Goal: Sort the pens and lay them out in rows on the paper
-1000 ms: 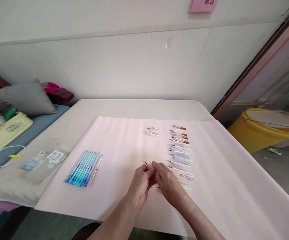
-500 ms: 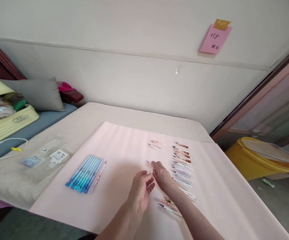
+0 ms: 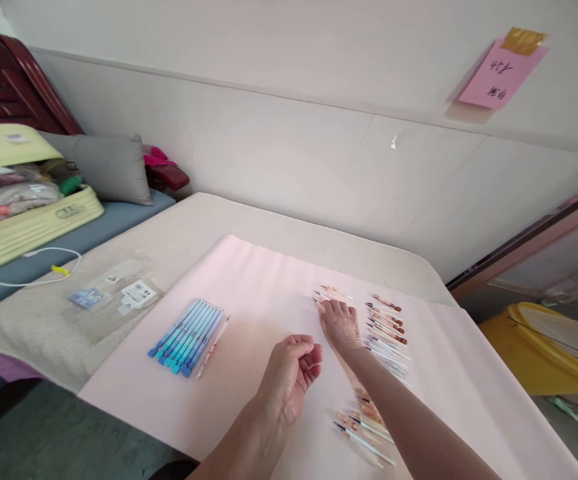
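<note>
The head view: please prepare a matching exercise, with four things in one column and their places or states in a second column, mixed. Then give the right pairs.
Things:
1. blue pens
2. pink note
3. left hand
4. right hand

Places or states:
A. above the pale pink sheet, fingers curled, palm partly showing
B. back facing up, close to a few slim light-coloured pens
C. lying side by side on the left part of the sheet
D. on the wall, with tape at its top

Right pairs: 1-C, 2-D, 3-A, 4-B

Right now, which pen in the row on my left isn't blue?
The row's rightmost pen, pale with reddish markings; the other pens there are blue to turquoise.
</note>
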The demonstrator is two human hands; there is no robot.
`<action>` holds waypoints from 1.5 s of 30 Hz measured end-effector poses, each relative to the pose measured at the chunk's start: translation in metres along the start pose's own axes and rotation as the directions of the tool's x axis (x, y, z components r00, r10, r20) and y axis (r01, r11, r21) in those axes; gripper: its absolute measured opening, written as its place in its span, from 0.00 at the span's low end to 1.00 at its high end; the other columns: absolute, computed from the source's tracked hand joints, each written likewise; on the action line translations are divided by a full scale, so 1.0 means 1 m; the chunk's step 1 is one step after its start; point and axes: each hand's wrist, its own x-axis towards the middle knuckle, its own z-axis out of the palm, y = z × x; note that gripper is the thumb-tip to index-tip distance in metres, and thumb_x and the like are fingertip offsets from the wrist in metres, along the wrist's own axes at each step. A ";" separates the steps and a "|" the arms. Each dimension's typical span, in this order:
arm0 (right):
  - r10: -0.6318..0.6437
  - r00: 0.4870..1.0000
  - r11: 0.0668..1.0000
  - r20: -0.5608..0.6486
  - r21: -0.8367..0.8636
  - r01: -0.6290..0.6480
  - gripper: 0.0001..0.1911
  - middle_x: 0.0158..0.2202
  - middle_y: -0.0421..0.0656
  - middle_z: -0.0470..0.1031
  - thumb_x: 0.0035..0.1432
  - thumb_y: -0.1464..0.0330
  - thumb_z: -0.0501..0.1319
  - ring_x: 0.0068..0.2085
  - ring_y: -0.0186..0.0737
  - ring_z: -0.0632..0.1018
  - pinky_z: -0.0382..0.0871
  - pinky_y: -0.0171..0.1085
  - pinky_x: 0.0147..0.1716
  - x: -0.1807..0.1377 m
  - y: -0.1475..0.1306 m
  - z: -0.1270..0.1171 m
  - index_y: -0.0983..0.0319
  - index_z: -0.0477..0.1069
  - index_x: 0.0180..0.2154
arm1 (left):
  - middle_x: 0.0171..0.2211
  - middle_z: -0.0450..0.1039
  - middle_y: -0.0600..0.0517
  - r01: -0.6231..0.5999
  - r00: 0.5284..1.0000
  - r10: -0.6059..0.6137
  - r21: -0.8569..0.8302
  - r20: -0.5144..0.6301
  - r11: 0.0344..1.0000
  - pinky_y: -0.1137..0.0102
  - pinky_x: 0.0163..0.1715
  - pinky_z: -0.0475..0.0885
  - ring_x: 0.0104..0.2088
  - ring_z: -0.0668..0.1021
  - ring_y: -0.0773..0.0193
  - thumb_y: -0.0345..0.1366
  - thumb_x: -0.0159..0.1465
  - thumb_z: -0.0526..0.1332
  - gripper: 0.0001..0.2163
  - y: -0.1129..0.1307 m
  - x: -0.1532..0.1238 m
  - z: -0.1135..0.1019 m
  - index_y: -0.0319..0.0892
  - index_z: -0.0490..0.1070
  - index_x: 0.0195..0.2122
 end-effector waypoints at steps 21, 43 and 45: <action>0.013 0.992 0.949 -0.129 0.315 0.029 0.12 0.39 0.44 0.76 0.61 0.64 0.51 0.39 0.42 0.75 0.62 0.40 0.37 -0.127 -0.029 -0.063 0.60 0.71 0.39 | 0.31 0.73 0.45 -0.068 0.996 0.064 0.078 0.055 0.995 0.77 0.27 0.66 0.26 0.73 0.71 0.29 0.52 0.61 0.07 -0.004 -0.005 -0.005 0.37 0.67 0.33; 0.128 0.987 0.542 0.094 0.827 -0.149 0.12 0.36 0.44 0.75 0.60 0.65 0.51 0.35 0.41 0.74 0.64 0.38 0.35 -0.139 -0.038 -0.094 0.58 0.72 0.34 | 0.29 0.72 0.45 0.194 0.813 0.582 0.956 -0.032 -0.219 0.67 0.33 0.62 0.32 0.74 0.56 0.25 0.52 0.59 0.09 0.084 0.030 -0.065 0.39 0.68 0.35; 0.136 0.956 0.320 0.259 0.902 -0.290 0.12 0.35 0.42 0.76 0.59 0.62 0.52 0.35 0.40 0.75 0.65 0.37 0.34 -0.136 -0.040 -0.103 0.58 0.72 0.35 | 0.25 0.70 0.51 0.034 0.878 0.477 0.991 0.032 -0.129 0.70 0.30 0.62 0.26 0.72 0.64 0.29 0.53 0.59 0.09 0.072 0.025 -0.047 0.40 0.68 0.37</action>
